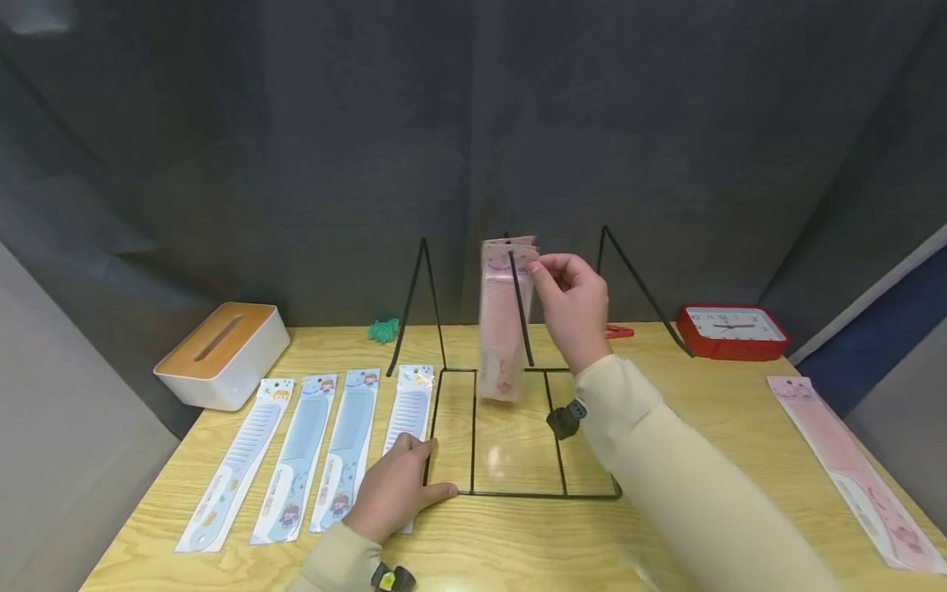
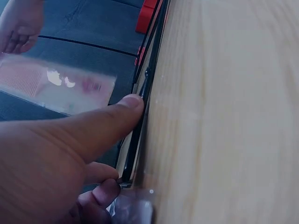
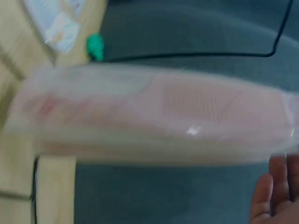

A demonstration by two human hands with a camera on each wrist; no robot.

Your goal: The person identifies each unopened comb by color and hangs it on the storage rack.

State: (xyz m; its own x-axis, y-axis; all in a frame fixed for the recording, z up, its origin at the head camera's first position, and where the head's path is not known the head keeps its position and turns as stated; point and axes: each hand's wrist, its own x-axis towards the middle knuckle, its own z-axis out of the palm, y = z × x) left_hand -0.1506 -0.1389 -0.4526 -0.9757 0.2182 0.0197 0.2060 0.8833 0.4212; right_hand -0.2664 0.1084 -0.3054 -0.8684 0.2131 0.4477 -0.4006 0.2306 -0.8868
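Observation:
A black wire display rack [image 1: 518, 495] stands on the table, with a sloping hook at its middle. Pink packaged combs [image 1: 497, 329] hang there, one behind another, their header cards overlapping around the hook. At the top right edge of the front header card, my right hand [image 1: 573, 300] pinches the card between thumb and fingertips. My left hand [image 1: 395, 485] rests at the rack's front left corner. Its thumb [image 2: 128, 102] presses along the black bar, and the other fingers touch near the corner. The right wrist view shows the hanging comb pack [image 3: 187, 107] blurred beside the right fingers.
Several blue and white packaged combs [image 1: 351, 444] lie in a row at left. A tissue box [image 1: 222, 353] stands behind them. Near the curtain are a green clip [image 1: 383, 330], a red clip [image 1: 619, 331] and a red clock [image 1: 732, 332]. Another pink comb [image 1: 851, 469] lies far right.

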